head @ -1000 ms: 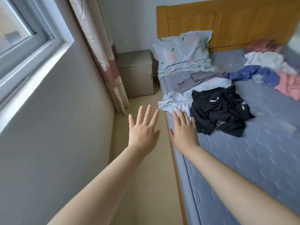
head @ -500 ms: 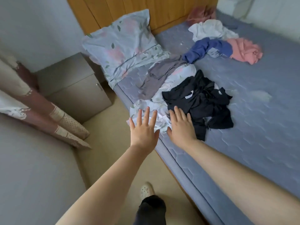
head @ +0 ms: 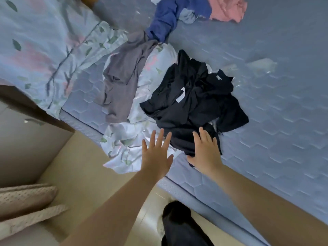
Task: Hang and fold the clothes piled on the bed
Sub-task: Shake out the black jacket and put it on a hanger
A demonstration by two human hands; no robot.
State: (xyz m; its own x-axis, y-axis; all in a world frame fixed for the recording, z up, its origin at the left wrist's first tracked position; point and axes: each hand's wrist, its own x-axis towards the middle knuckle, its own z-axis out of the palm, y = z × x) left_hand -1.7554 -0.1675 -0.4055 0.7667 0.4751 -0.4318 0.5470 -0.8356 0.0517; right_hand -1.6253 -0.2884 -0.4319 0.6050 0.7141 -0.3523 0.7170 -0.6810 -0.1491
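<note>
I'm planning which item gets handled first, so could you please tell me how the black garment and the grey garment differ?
The black garment is bunched in a heap; the grey garment lies flatter and stretched long. The black one sits by the right hand; the grey lies farther off, near the pillow. Both rest partly on floral fabric.

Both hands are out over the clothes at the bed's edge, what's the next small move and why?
Probably lower the right hand and close it on the black garment. That hand is open with its fingers already over the garment's near edge, and the garment lies on top of the near pile, so it should lift free. The left hand, also open, hovers beside it over the floral cloth.
</note>
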